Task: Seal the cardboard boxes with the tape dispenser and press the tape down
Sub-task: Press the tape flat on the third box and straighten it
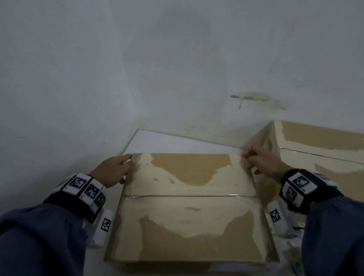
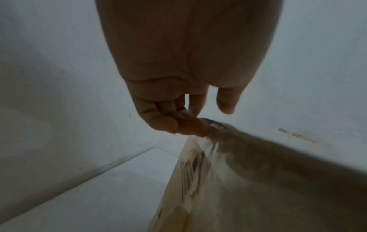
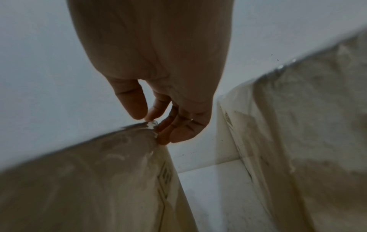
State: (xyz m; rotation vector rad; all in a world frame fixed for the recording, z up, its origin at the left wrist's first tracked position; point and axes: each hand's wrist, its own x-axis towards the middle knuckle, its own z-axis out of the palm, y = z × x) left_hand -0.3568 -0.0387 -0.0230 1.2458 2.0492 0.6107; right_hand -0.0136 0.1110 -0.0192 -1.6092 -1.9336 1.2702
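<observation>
A brown cardboard box (image 1: 191,205) with whitish torn patches lies in front of me, flaps closed, a glossy clear tape strip (image 1: 183,195) along its middle seam. My left hand (image 1: 116,170) grips the box's far left corner, thumb on the far edge and fingers down the side. In the left wrist view the curled fingers (image 2: 178,124) meet the corner of the box (image 2: 258,188). My right hand (image 1: 256,159) grips the far right corner. In the right wrist view its fingertips (image 3: 163,128) pinch the box (image 3: 79,180) there. No tape dispenser shows in any view.
A second taped cardboard box (image 1: 337,156) stands close on the right, also shown in the right wrist view (image 3: 298,125), with a narrow gap between the boxes. Both sit on a white surface (image 1: 154,141) in a corner of grey-white walls (image 1: 57,84).
</observation>
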